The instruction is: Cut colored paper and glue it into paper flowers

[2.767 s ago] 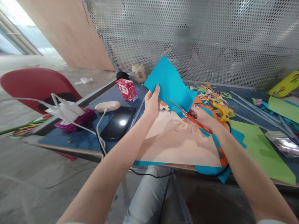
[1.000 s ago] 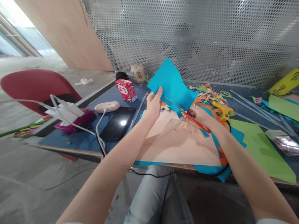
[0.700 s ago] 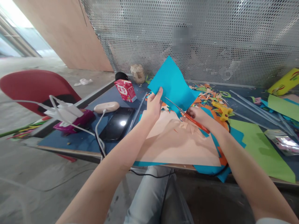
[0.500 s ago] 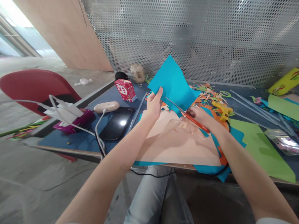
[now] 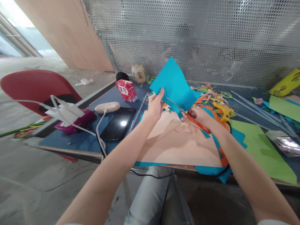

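Note:
A sheet of blue paper (image 5: 174, 79) is held up above the table, its left part pinched by my left hand (image 5: 156, 104) with the thumb on top. My right hand (image 5: 195, 115) grips a pair of orange-handled scissors (image 5: 197, 122). Their blades lie across the lower part of the blue sheet and point up and left toward my left fingers. Below both hands lies a large peach paper sheet (image 5: 173, 143) with small scraps on it. Some of my right fingers are hidden behind the paper and the scissors.
Paper scraps (image 5: 211, 93) and a yellow glue gun (image 5: 223, 111) lie right of my hands, beside green paper (image 5: 262, 147) and clear sticks (image 5: 257, 106). On the left are a phone (image 5: 119, 123), a red carton (image 5: 126, 90) and a cabled white device (image 5: 107, 107). A perforated metal panel (image 5: 150, 34) stands behind.
Both hands, the blue paper and the scissors stay almost where they were. The whole view has shifted only very slightly.

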`<state>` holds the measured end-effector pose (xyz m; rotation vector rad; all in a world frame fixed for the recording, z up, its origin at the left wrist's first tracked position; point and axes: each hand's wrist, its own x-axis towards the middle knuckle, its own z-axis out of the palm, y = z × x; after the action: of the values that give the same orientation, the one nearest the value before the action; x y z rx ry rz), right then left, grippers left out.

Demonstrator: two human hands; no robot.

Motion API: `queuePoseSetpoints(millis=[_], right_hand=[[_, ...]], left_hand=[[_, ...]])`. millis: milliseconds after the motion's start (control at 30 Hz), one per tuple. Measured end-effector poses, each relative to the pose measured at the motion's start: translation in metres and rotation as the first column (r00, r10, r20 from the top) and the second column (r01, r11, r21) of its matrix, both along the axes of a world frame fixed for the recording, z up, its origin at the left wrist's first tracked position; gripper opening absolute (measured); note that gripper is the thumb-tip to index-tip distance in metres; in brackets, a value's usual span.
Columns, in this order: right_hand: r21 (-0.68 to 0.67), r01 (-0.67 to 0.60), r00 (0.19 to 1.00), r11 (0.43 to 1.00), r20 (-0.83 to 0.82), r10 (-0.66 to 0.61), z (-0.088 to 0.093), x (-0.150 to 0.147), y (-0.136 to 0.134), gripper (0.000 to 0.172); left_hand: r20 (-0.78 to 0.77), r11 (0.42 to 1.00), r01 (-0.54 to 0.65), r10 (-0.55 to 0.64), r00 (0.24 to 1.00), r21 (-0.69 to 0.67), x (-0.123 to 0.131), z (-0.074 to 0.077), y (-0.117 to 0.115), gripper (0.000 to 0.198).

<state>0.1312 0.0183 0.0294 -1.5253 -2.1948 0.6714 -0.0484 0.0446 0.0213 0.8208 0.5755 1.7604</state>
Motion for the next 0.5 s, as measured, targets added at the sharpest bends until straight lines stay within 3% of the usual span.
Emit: queuePoseSetpoints(millis=[167,500], right_hand=[[0.028,-0.001,1.0,1.0,-0.016,0.001,-0.001,0.001,0.0,0.043],[-0.018,-0.083,0.988,0.996,-0.13,0.08,-0.012,0.003,0.007,0.044]], left_hand=[[-0.003,1.0,0.008,-0.008,1.0,-0.005,-0.004,0.0,0.002,0.031],[-0.006,0.993,-0.117,0.117,0.993,0.004,-0.011,-0.001,0.009,0.03]])
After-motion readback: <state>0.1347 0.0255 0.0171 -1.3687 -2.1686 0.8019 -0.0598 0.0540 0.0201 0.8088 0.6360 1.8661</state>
